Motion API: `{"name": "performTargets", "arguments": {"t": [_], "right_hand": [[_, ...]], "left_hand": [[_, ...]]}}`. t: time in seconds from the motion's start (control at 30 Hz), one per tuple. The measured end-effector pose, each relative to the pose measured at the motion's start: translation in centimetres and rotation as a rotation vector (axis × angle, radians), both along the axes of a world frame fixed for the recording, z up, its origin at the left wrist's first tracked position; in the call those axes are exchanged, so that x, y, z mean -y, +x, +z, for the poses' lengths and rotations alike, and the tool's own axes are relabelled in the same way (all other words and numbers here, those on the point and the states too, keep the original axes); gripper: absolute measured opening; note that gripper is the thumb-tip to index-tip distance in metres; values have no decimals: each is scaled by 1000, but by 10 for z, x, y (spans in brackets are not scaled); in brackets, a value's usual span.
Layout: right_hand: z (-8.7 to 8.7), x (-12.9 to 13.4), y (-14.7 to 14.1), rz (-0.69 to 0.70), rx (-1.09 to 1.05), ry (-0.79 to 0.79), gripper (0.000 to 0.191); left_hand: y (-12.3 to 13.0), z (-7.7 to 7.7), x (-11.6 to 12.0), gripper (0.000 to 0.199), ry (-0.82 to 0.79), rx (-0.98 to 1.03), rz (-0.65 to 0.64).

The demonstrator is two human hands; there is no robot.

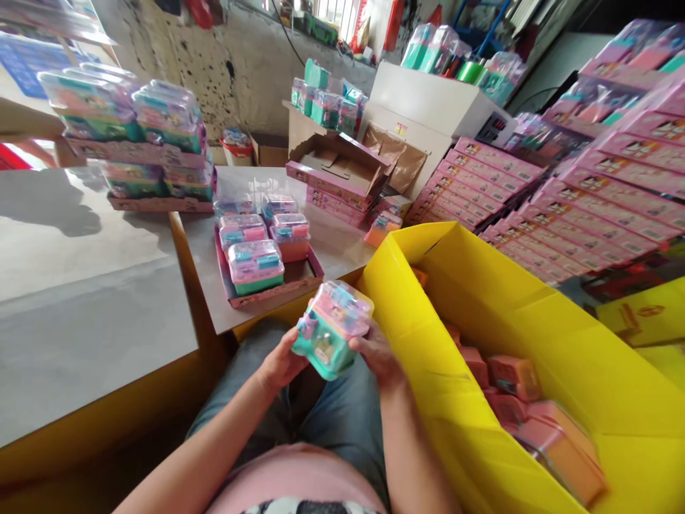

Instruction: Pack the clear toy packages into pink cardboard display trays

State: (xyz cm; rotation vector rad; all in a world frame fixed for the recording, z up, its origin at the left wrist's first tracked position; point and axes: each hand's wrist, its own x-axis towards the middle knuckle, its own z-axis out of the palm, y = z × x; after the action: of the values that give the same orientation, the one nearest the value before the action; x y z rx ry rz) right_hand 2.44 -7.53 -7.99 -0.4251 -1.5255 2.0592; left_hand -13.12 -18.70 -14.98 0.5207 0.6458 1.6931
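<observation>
Between my two hands, above my lap, is a small green and pink plastic box [330, 335] with a clear lid, held tilted. My left hand [282, 359] grips its left side, and my right hand [379, 351] has the right side, with the thumb on the front. What lies under the clear lid is blurred. Just beyond, a pink cardboard display tray [315, 275] on the table carries several similar boxes, a green-based one [257, 268] nearest me. Bare tray bottom shows at its front right corner.
A yellow carton [428, 321] with several orange boxes [516, 378] stands at my right. Filled trays [160, 203] are stacked at the left back of the table [96, 314]. An emptied-looking tray [337, 178] lies behind, and tall tray stacks [604, 207] rise at the right.
</observation>
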Motion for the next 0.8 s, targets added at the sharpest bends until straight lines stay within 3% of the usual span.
{"name": "performTargets", "arguments": {"t": [0.17,0.27,0.53,0.63,0.8], "right_hand": [[-32,-18,14,-74,-94,-106,64],[-39,-20,14,-120,-107,-106,63],[-26,-17,9,-133,-82,11,78],[-31,-18,8,-143,-62,14,85],[-40,-20,6,-173,-59,13,78]], "left_hand": [[-3,43,-1,97,115,-1019,350],[5,57,1,102,167,-1353,466],[13,54,1,100,180,-1520,516],[13,53,0,99,172,-1535,529],[15,48,-2,98,156,-1551,540]]}}
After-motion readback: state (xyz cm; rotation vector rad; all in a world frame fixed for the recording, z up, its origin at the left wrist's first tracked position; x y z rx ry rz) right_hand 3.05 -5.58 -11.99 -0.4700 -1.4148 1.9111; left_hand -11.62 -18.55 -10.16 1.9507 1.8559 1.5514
